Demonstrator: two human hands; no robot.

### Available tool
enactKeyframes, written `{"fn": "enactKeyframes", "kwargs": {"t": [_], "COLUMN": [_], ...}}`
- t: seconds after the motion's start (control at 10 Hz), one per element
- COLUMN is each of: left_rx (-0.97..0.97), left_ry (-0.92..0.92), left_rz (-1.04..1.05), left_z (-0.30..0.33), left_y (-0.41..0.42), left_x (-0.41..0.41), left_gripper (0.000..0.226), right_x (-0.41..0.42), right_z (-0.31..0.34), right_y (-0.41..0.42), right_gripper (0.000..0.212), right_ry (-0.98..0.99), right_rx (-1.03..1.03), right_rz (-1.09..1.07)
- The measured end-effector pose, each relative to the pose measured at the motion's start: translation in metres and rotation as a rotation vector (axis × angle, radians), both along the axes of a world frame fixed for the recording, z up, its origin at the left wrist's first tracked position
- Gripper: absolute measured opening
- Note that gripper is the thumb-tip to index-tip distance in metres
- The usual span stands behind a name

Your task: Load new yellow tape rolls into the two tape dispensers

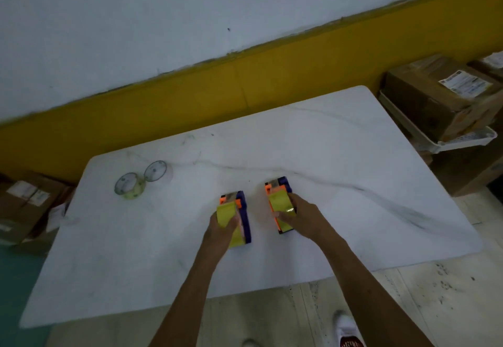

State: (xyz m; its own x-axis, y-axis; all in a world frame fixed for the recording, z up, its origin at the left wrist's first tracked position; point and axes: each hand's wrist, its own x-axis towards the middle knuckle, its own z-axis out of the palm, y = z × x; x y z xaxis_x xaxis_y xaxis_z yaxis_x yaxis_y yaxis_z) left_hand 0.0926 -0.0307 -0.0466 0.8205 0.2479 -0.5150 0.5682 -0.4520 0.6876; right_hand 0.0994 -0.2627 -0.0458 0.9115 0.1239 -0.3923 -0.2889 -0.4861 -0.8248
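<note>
A: Where are the dispensers?

B: Side by side on the white desk (353, 156). The left hand (220, 231) has its fingers clamped on the left dispenser (243, 210) and its yellow tape roll (226, 210).

A: And the right hand (302, 218)?

B: Fingers closed around the right dispenser (281, 183), over its yellow roll (280, 203). Two nearly empty rolls (141, 177) lie well apart, far left.
</note>
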Motion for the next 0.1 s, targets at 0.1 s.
{"fn": "enactKeyframes", "kwargs": {"t": [0.1], "left_rx": [-0.037], "left_ry": [-0.01], "left_rz": [-0.04], "left_z": [-0.0053], "left_y": [0.0061], "left_x": [0.0014], "left_gripper": [0.098], "right_x": [-0.0237], "right_z": [0.0107], "right_y": [0.0127], "right_gripper": [0.063], "right_ry": [-0.028], "right_rx": [-0.004], "right_rz": [-0.128]}}
